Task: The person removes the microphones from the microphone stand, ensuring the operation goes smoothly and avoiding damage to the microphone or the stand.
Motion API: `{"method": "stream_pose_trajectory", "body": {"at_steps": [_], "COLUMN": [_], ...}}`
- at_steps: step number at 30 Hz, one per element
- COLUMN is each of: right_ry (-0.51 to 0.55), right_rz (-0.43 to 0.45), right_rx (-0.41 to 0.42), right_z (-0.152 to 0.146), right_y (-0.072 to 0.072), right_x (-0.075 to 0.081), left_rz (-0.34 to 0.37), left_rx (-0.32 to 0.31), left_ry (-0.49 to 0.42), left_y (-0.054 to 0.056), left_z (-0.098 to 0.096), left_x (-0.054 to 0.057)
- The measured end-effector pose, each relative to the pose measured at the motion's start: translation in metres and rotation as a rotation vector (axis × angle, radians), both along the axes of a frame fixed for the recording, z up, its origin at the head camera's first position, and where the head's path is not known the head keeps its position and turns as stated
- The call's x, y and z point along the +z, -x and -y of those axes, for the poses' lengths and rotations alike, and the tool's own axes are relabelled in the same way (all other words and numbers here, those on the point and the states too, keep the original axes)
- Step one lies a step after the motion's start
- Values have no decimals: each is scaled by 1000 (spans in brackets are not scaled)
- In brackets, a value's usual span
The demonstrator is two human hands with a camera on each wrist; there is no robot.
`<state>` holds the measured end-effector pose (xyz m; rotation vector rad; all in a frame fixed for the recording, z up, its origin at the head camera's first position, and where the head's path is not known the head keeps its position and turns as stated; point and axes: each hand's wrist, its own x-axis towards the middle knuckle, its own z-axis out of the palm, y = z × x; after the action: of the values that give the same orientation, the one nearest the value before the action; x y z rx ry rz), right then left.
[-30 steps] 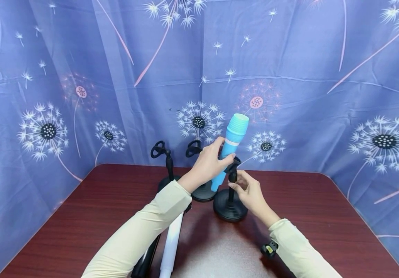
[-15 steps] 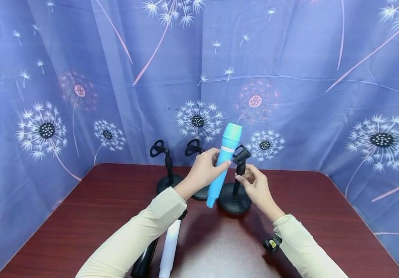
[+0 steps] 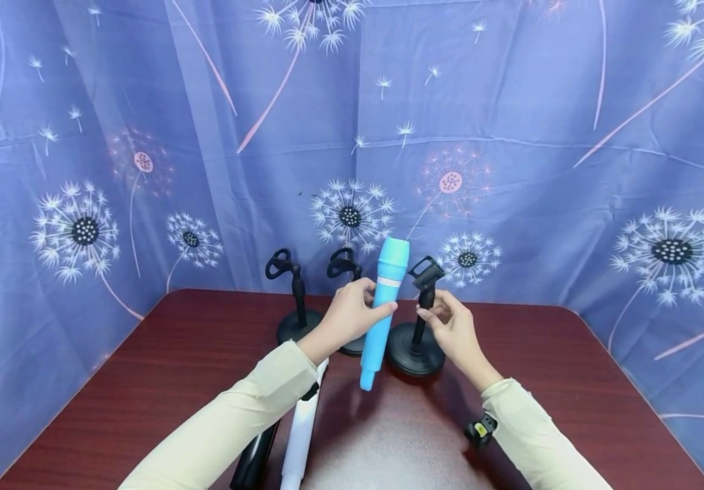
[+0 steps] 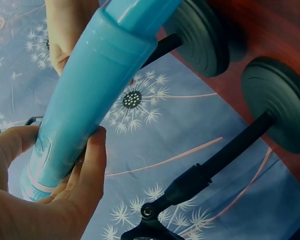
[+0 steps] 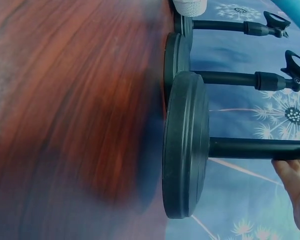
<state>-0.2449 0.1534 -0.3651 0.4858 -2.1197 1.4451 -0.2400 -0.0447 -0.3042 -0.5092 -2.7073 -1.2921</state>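
My left hand (image 3: 347, 314) grips a light blue microphone (image 3: 379, 330) by its upper body, thumb in front. The microphone is held off the table, head up and slightly tilted, left of a black microphone stand (image 3: 416, 352). In the left wrist view, fingers and thumb wrap the blue microphone (image 4: 90, 95) near its head. My right hand (image 3: 455, 332) pinches that stand's pole just below its clip (image 3: 427, 273), which stands apart from the microphone. In the right wrist view, the stand's round base (image 5: 187, 150) shows large, and only part of my right hand (image 5: 297, 192) appears.
A middle stand (image 3: 341, 264), partly hidden behind my left hand, and a left stand (image 3: 293, 327) stand at the back. A white microphone (image 3: 300, 435) and a black microphone (image 3: 257, 456) lie on the brown table (image 3: 144, 395) near my left sleeve. A patterned blue curtain (image 3: 511, 102) hangs behind.
The blue microphone has come down and left, away from the stand's clip, in my left hand. My right hand and the stand have shifted slightly right and back.
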Motion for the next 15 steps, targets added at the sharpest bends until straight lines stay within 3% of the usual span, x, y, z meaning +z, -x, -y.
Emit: {"method": "stream_pose_trajectory", "body": {"at_steps": [15], "right_ry": [28], "right_rz": [60], "right_rx": [-10], "right_z": [-1], "right_y": [6], "right_x": [-1], "left_rz": [72], "left_rx": [-19], "left_ry": [30], "left_y": [-6], "left_z": [15], "left_x": [-20]}}
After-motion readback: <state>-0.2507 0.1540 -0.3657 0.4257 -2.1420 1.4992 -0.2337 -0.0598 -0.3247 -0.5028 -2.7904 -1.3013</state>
